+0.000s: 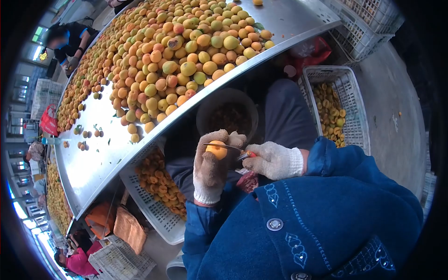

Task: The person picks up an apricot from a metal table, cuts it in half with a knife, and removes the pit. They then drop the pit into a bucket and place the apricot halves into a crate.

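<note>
My left hand (211,165), in a soiled light glove, holds a yellow-orange apricot (217,150) between thumb and fingers. My right hand (275,161), also gloved, is closed round the red handle of a small knife (232,147). The knife's blade reaches left and lies across the upper part of the apricot. Both hands are above my lap, near a round bucket (202,112) with dark contents that stands between my knees. Whether the blade has cut into the fruit cannot be made out.
A metal table (84,172) with a large heap of apricots (186,60) slopes ahead. Crates of halved fruit stand at the right (357,100) and lower left (161,224). A co-worker (70,44) is at the table's far left. More crates (359,37) are stacked upper right.
</note>
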Demonstrator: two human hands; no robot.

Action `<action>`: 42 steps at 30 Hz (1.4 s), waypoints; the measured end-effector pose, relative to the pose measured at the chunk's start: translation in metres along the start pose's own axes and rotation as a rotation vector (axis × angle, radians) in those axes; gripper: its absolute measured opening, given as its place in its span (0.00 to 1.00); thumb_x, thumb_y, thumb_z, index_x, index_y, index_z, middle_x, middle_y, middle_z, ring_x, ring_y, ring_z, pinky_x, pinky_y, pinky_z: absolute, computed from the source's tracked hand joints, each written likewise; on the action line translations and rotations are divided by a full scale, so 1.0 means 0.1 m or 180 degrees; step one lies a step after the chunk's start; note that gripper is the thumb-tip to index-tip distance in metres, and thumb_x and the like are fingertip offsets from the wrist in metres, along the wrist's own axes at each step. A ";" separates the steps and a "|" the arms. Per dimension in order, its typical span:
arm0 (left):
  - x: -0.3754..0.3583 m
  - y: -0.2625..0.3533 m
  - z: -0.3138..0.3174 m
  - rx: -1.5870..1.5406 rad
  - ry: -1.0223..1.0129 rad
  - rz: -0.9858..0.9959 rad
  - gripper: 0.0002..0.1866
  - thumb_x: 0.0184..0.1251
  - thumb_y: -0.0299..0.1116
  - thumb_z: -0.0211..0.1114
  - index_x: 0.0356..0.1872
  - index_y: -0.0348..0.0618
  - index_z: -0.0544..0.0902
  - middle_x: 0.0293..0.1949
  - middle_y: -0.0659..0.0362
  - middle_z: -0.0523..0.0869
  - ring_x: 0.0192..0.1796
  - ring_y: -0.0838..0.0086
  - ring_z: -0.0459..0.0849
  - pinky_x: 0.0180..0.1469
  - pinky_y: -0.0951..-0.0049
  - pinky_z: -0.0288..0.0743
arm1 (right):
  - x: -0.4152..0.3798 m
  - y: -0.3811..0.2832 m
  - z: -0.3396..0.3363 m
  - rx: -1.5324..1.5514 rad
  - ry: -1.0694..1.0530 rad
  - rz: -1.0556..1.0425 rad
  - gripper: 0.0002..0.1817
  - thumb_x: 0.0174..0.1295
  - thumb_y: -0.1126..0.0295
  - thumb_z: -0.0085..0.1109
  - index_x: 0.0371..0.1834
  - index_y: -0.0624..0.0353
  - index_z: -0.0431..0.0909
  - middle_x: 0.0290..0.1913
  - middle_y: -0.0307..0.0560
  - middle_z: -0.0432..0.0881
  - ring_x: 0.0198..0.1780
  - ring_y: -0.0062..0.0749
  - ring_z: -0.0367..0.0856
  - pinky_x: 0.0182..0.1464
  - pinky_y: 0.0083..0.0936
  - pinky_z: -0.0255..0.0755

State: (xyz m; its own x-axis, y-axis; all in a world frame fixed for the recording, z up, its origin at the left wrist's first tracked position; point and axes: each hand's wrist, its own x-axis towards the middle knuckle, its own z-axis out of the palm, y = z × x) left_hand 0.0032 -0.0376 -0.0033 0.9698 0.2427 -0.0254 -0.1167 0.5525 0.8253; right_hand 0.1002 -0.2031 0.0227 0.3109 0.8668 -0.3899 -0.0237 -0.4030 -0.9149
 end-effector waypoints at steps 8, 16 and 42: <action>-0.02 -0.08 0.08 -0.0471 0.0118 0.0053 0.33 0.66 0.59 0.61 0.59 0.41 0.71 0.51 0.49 0.82 0.60 0.59 0.79 0.69 0.56 0.66 | 0.07 0.00 0.12 -0.0163 0.0188 0.0007 0.21 0.73 0.54 0.49 0.45 0.65 0.76 0.33 0.59 0.84 0.36 0.44 0.84 0.40 0.34 0.74; -0.03 0.10 0.11 0.1234 0.0568 0.0194 0.32 0.70 0.57 0.57 0.60 0.37 0.70 0.44 0.52 0.83 0.51 0.63 0.84 0.56 0.64 0.77 | 0.09 -0.04 0.10 -0.0604 0.0480 -0.0220 0.21 0.71 0.53 0.51 0.45 0.64 0.74 0.30 0.60 0.83 0.32 0.48 0.84 0.37 0.36 0.75; 0.06 -0.14 0.20 -0.0711 0.1186 0.0041 0.34 0.73 0.63 0.45 0.61 0.39 0.69 0.44 0.47 0.84 0.57 0.56 0.79 0.64 0.58 0.70 | 0.17 0.09 0.20 -0.0924 0.0716 -0.0473 0.23 0.70 0.51 0.51 0.49 0.62 0.70 0.28 0.60 0.82 0.33 0.54 0.84 0.36 0.42 0.77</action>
State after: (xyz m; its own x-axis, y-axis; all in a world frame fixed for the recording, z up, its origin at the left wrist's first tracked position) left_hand 0.0153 -0.0601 -0.0034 0.8291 0.4992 -0.2516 -0.2114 0.6966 0.6856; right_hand 0.0867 -0.1860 0.0057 0.4919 0.8489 -0.1933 0.2968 -0.3722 -0.8794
